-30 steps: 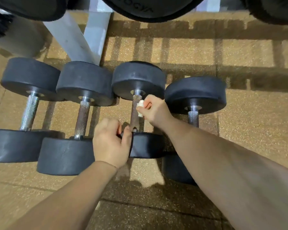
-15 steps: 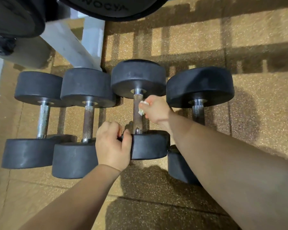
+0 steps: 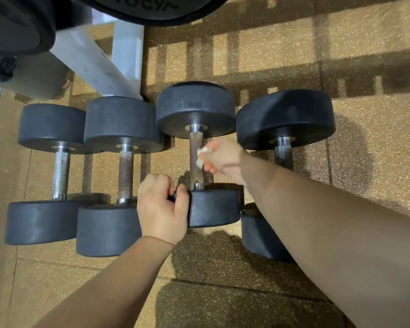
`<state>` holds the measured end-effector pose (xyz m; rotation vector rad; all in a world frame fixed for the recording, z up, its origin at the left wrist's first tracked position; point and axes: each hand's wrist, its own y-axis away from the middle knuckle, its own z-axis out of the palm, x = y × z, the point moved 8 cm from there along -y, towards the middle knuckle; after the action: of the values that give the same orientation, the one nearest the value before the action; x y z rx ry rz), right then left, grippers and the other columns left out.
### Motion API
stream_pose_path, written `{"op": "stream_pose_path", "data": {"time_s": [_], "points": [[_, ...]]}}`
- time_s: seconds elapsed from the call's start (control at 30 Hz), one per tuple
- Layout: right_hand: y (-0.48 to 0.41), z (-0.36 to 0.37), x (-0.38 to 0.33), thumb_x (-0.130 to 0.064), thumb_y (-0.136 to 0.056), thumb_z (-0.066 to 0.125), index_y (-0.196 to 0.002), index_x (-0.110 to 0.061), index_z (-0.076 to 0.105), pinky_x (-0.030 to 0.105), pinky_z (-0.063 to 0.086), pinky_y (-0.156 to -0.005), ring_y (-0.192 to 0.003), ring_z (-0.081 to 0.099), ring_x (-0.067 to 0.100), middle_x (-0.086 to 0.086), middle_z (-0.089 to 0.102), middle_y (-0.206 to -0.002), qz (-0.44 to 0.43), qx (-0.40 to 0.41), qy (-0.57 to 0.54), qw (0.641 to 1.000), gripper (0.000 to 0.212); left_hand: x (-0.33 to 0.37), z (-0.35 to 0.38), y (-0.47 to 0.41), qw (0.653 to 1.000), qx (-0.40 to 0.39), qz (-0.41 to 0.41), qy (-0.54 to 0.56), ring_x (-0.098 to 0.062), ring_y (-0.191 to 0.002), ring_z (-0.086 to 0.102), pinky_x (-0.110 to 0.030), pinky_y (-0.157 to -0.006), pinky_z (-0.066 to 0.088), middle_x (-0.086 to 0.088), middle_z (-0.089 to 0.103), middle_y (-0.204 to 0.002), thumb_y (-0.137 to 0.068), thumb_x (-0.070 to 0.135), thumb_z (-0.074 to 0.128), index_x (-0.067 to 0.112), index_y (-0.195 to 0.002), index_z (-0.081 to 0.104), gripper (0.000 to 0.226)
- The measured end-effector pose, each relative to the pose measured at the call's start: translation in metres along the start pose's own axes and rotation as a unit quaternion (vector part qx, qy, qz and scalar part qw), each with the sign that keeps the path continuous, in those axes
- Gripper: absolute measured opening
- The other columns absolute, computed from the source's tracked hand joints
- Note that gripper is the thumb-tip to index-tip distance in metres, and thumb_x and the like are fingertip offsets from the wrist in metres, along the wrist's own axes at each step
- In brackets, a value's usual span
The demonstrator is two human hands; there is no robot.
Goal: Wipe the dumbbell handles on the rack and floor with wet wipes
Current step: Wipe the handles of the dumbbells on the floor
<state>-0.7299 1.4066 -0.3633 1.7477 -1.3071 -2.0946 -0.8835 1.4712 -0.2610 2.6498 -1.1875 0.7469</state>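
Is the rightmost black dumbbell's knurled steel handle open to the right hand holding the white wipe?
Probably yes: right hand with white wipe sits beside that knurled steel handle, nothing lying between.

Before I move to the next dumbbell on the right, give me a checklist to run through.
1. Wipe in right hand: ok, pinched in the fingers.
2. Wipe on third handle: ok, against its right side.
3. Left hand steadies that dumbbell: ok, it grips the edge of the near head.
4. Third handle wiped all round: cannot tell.
5. Wipe wet enough: cannot tell.
6. Fourth handle free: ok, nothing on its visible part.
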Motion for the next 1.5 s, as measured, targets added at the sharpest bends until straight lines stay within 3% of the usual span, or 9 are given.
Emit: {"op": "stream_pose_path", "data": {"time_s": [0.17, 0.33, 0.43, 0.53, 0.67, 0.9, 1.13, 1.4, 1.5], "points": [[-0.004, -0.007, -0.002, -0.017, -0.098, 0.059, -0.090, -0.021, 0.061, 0.021, 0.044, -0.057, -0.055, 0.055, 0.006, -0.002, 0.061, -0.067, -0.056, 0.116, -0.036, 0.991, 0.009, 0.001, -0.002, 0.001, 1.000, 0.012, 0.010, 0.013, -0.027, -0.073, 0.041, -0.040, -0.067, 0.033, -0.007, 0.043, -0.073, -0.088, 0.029, 0.050, 0.010, -0.068, 0.038, 0.030], [0.004, 0.019, 0.017, -0.012, -0.090, 0.070, -0.090, -0.003, 0.069, 0.024, 0.043, -0.057, -0.057, 0.054, 0.017, 0.008, 0.063, -0.068, 0.019, -0.074, 0.153, 0.985, 0.009, 0.001, -0.002, 0.001, 1.000, 0.012, 0.006, 0.008, -0.027, -0.074, 0.040, -0.039, -0.068, 0.033, -0.006, 0.042, -0.074, -0.087, 0.029, 0.050, 0.011, -0.068, 0.038, 0.029], [0.008, 0.021, 0.011, -0.013, -0.090, 0.069, -0.089, 0.003, 0.069, 0.028, 0.046, -0.060, -0.062, 0.057, 0.023, 0.011, 0.064, -0.071, 0.020, -0.106, 0.198, 0.974, 0.017, 0.001, -0.001, 0.001, 1.000, 0.010, 0.002, 0.012, -0.027, -0.075, 0.040, -0.038, -0.068, 0.032, -0.006, 0.041, -0.075, -0.087, 0.030, 0.049, 0.012, -0.068, 0.037, 0.029], [-0.001, 0.002, -0.012, -0.024, -0.096, 0.063, -0.103, 0.001, 0.070, 0.043, 0.057, -0.083, -0.087, 0.068, 0.033, 0.019, 0.072, -0.092, -0.023, -0.004, 0.164, 0.986, 0.027, -0.001, 0.000, 0.001, 1.000, 0.011, 0.004, 0.008, -0.027, -0.075, 0.039, -0.037, -0.068, 0.031, -0.006, 0.041, -0.075, -0.087, 0.029, 0.049, 0.013, -0.068, 0.035, 0.028], [-0.009, -0.012, -0.034, -0.019, -0.100, 0.052, -0.103, -0.002, 0.067, 0.046, 0.057, -0.086, -0.093, 0.068, 0.034, 0.018, 0.071, -0.097, -0.075, 0.121, 0.129, 0.981, 0.023, 0.000, -0.002, 0.002, 1.000, 0.021, 0.009, 0.013, -0.026, -0.074, 0.038, -0.035, -0.069, 0.028, -0.005, 0.040, -0.074, -0.087, 0.028, 0.050, 0.012, -0.068, 0.036, 0.028], [0.015, 0.020, 0.001, -0.020, -0.095, 0.066, -0.095, -0.009, 0.066, 0.032, 0.049, -0.069, -0.078, 0.062, 0.027, 0.011, 0.066, -0.081, 0.007, -0.106, 0.265, 0.958, 0.011, 0.000, -0.003, 0.002, 0.999, 0.029, 0.001, 0.025, -0.027, -0.074, 0.040, -0.038, -0.069, 0.032, -0.005, 0.042, -0.072, -0.086, 0.028, 0.049, 0.012, -0.067, 0.037, 0.027], [-0.014, -0.011, -0.022, -0.026, -0.098, 0.058, -0.097, -0.010, 0.065, 0.047, 0.054, -0.087, -0.093, 0.065, 0.035, 0.017, 0.069, -0.096, -0.079, 0.113, 0.111, 0.984, 0.018, -0.001, -0.003, 0.002, 0.999, 0.033, 0.012, 0.026, -0.027, -0.073, 0.039, -0.036, -0.069, 0.029, -0.004, 0.040, -0.073, -0.087, 0.028, 0.051, 0.013, -0.067, 0.036, 0.029], [0.004, 0.005, 0.004, -0.018, -0.092, 0.066, -0.095, -0.006, 0.071, 0.039, 0.056, -0.079, -0.086, 0.066, 0.031, 0.016, 0.070, -0.092, -0.076, 0.007, 0.276, 0.958, 0.013, -0.002, -0.003, 0.002, 0.998, 0.030, 0.009, 0.045, -0.025, -0.074, 0.041, -0.031, -0.069, 0.025, -0.004, 0.042, -0.075, -0.084, 0.033, 0.054, 0.015, -0.069, 0.037, 0.029], [-0.001, -0.007, -0.025, -0.019, -0.092, 0.067, -0.091, -0.008, 0.070, 0.033, 0.054, -0.067, -0.071, 0.066, 0.028, 0.015, 0.070, -0.079, -0.112, 0.072, 0.134, 0.982, 0.012, -0.002, -0.004, 0.002, 0.998, 0.034, 0.011, 0.043, -0.027, -0.073, 0.041, -0.032, -0.070, 0.025, -0.005, 0.042, -0.074, -0.083, 0.032, 0.054, 0.015, -0.069, 0.037, 0.028]]}}
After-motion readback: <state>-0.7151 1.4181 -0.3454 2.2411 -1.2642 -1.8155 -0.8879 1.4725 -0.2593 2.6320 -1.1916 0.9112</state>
